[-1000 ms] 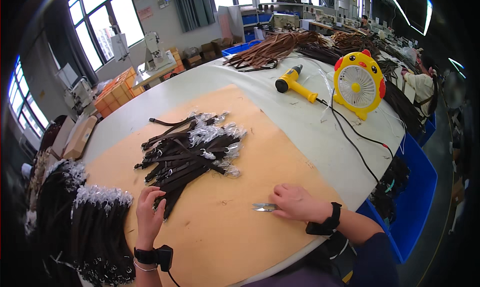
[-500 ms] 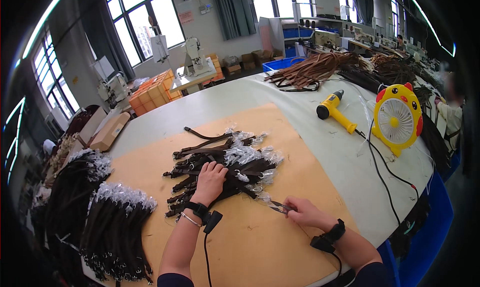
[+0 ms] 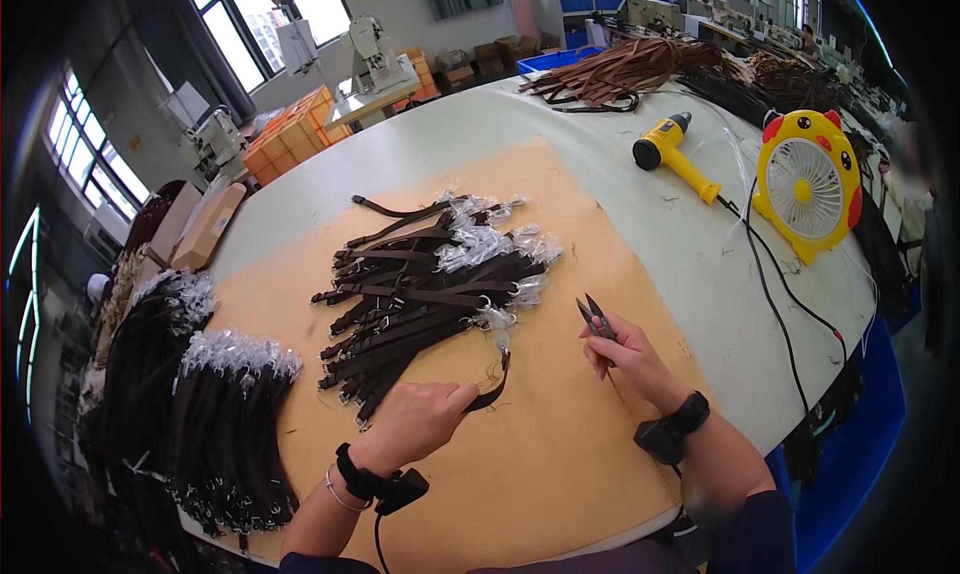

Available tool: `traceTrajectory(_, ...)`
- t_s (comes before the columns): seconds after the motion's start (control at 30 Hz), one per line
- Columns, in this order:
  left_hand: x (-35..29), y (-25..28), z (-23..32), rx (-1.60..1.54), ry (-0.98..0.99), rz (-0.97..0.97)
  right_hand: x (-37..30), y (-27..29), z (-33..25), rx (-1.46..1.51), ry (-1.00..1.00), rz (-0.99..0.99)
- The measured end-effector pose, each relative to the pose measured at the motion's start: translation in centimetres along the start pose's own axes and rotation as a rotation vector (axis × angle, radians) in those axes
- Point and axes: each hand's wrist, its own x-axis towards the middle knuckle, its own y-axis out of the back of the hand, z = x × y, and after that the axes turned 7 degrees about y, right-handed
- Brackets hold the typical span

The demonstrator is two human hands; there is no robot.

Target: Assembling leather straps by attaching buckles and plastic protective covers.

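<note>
Picking one dark strap [image 3: 492, 382] off the bench, left hand [image 3: 415, 421] fingers pinched on it. Right hand [image 3: 622, 352] fingers closed around small snips [image 3: 596, 317], blades apart. Next, probably: strap end between blades.

Left hand [image 3: 418, 421]: bare, no glove. Just behind the grip, a black wrist strap [image 3: 352, 471] is encircling the wrist, carrying a small black box-shaped unit [image 3: 400, 492] on its underside. A thin black cable [image 3: 378, 544] is trailing from that unit back along the forearm. A slim light bracelet [image 3: 335, 491] is sitting just behind the strap.

Right hand [image 3: 625, 352]: bare, no glove. A black band [image 3: 690, 412] with a chunky black module [image 3: 655, 440] is wrapping the wrist behind the grip. A dark navy sleeve [image 3: 745, 534] is covering the upper arm.
</note>
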Motion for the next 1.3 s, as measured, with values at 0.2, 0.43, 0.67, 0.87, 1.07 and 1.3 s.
traceTrajectory(0.2, -6.7, -0.5, -3.0, 0.114, 0.368, -0.337, -0.3, -0.9, 1.5, -0.151, -0.008, -0.127)
traceTrajectory(0.43, -0.3, -8.3, -1.4, -0.141, 0.474, 0.137, -1.2, -2.5, 1.1, -0.375, 0.007, -0.125)
traceTrajectory(0.67, 0.5, -10.2, 3.6, -0.528, 0.237, 0.174, -1.2, -1.6, 1.0, -0.663, 0.167, -0.032)
traceTrajectory(0.87, -0.7, -9.8, 4.5, -0.468, 0.195, 0.174, 0.3, -2.6, 0.7, -0.831, 0.276, -0.143)
traceTrajectory(1.07, -1.2, -9.8, 4.9, -0.482, 0.179, 0.173, 2.9, -4.4, 0.5, -1.133, 0.021, -0.367)
traceTrajectory(1.3, -1.3, -10.1, 4.9, -0.505, 0.151, 0.207, 3.4, -5.1, 2.5, -0.962, 0.161, -0.183)
